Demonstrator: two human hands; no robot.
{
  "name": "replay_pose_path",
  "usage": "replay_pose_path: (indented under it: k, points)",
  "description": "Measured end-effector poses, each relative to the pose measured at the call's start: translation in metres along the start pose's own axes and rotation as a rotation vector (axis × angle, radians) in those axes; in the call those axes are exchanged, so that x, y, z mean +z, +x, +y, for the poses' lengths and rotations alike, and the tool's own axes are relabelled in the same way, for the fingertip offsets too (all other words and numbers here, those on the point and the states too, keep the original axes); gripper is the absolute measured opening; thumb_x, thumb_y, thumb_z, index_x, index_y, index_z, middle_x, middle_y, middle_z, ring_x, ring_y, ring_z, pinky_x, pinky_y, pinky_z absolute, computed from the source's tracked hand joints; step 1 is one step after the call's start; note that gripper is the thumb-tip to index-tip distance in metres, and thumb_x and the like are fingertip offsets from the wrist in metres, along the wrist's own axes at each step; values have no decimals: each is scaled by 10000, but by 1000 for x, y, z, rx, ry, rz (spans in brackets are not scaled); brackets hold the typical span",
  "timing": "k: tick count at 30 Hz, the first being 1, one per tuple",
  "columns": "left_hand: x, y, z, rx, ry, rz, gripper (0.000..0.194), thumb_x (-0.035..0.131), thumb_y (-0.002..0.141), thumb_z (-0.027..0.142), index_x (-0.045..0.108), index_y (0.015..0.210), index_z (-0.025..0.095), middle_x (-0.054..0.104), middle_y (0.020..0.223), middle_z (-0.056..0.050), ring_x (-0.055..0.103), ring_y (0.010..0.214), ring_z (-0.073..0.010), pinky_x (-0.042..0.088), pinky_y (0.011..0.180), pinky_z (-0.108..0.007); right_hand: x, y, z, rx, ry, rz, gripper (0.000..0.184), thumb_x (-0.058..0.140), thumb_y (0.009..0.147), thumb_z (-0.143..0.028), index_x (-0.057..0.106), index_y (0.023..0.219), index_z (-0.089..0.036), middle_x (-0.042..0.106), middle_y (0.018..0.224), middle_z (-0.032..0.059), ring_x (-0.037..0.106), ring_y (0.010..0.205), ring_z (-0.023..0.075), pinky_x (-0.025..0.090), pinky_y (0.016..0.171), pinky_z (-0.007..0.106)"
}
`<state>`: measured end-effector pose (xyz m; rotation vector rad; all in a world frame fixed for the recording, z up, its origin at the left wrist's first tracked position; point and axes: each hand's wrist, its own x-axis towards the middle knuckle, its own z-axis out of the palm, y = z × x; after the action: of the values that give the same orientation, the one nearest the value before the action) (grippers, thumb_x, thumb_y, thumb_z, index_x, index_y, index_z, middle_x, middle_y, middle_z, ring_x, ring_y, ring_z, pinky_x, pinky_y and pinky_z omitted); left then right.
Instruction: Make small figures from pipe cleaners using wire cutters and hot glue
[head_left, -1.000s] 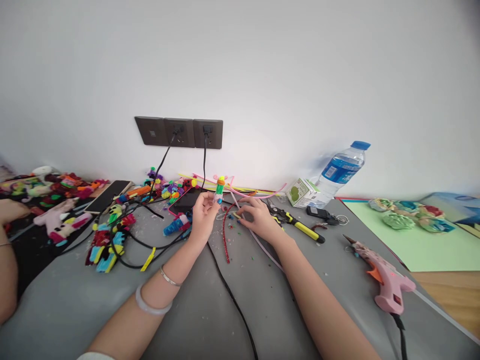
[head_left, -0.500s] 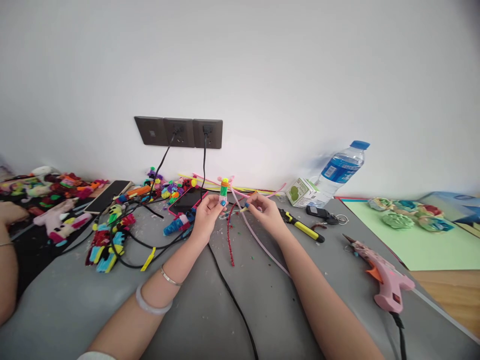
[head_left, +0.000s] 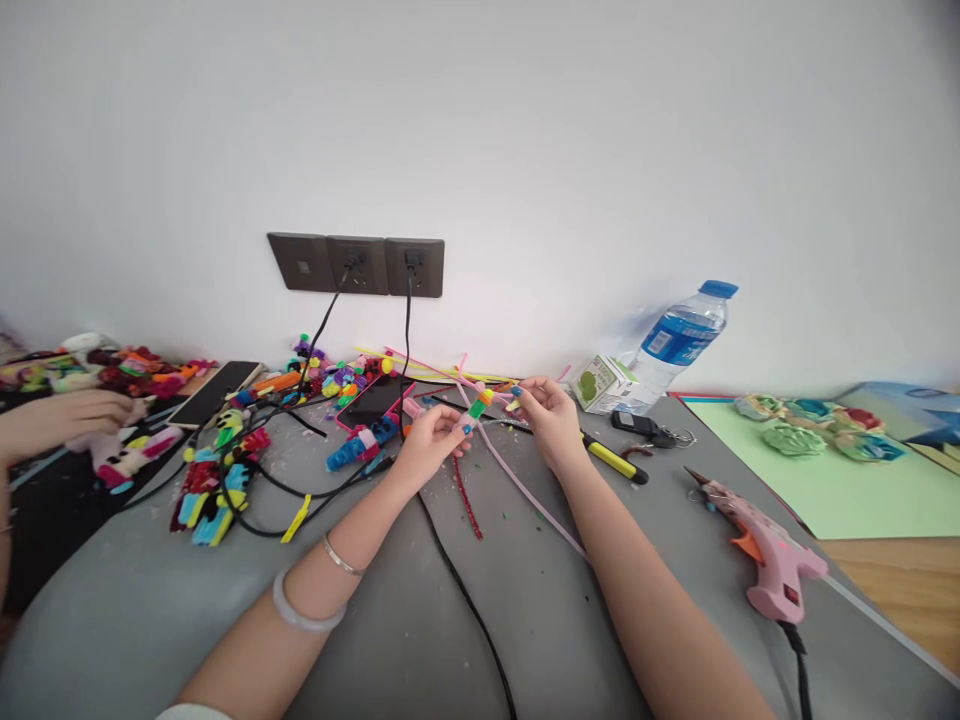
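Note:
My left hand [head_left: 431,445] is closed around a small multicoloured pipe-cleaner figure [head_left: 477,404], which tilts to the right. My right hand [head_left: 550,415] pinches a short yellow bit [head_left: 513,404] close to the figure's top. Both hands hover just above the grey table [head_left: 420,620]. A red pipe cleaner [head_left: 469,500] lies under the hands, and a long lilac pipe cleaner [head_left: 525,490] runs along my right forearm.
Black cables [head_left: 465,590] cross the table from the wall sockets [head_left: 358,264]. A pink glue gun [head_left: 765,550] lies right; yellow-handled pliers [head_left: 611,458], keys [head_left: 652,428], a small carton [head_left: 602,383] and a water bottle [head_left: 679,340] stand behind. Coloured figures [head_left: 217,470] and another person's hand [head_left: 64,415] are left.
My right hand lifted off the table and came up to the figure with a small yellow bit. My left hand lowered and tipped the figure from upright to slanting right. The other person's hand moved inward.

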<state>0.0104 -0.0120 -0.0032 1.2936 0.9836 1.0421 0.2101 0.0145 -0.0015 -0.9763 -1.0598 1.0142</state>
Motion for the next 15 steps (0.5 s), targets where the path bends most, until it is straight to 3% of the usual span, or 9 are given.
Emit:
replay_pose_path:
  k: [4, 7, 10, 15]
  points:
    - [-2, -2, -2, 99, 231, -66, 239, 696, 788, 388, 627, 851, 168, 691, 749, -28, 639, 647, -144, 496, 607, -254, -2, 1, -3, -46, 21, 138, 406, 831, 636, -474, 591, 824, -207, 577, 653, -48, 496, 543, 92, 410, 520, 222]
    - [-2, -5, 1, 149, 428, -149, 151, 626, 826, 311, 688, 838, 174, 690, 737, -28, 612, 655, -152, 460, 606, -257, -5, 1, -5, -29, 25, 135, 407, 840, 626, -461, 588, 819, -205, 565, 649, -52, 488, 553, 89, 402, 526, 218]
    - [-3, -6, 6, 265, 589, -145, 151, 619, 825, 274, 738, 831, 181, 668, 798, -37, 547, 627, -132, 432, 604, -258, -3, 0, -6, 1, -6, -14, 412, 834, 642, -471, 576, 828, -209, 584, 677, -41, 513, 564, 99, 405, 519, 222]
    - [-3, -6, 8, 345, 554, -73, 163, 602, 840, 268, 730, 892, 180, 657, 841, -38, 533, 654, -132, 422, 615, -249, 8, -9, -8, -30, -90, -328, 375, 820, 683, -464, 574, 808, -210, 577, 724, -21, 534, 623, 116, 447, 562, 245]
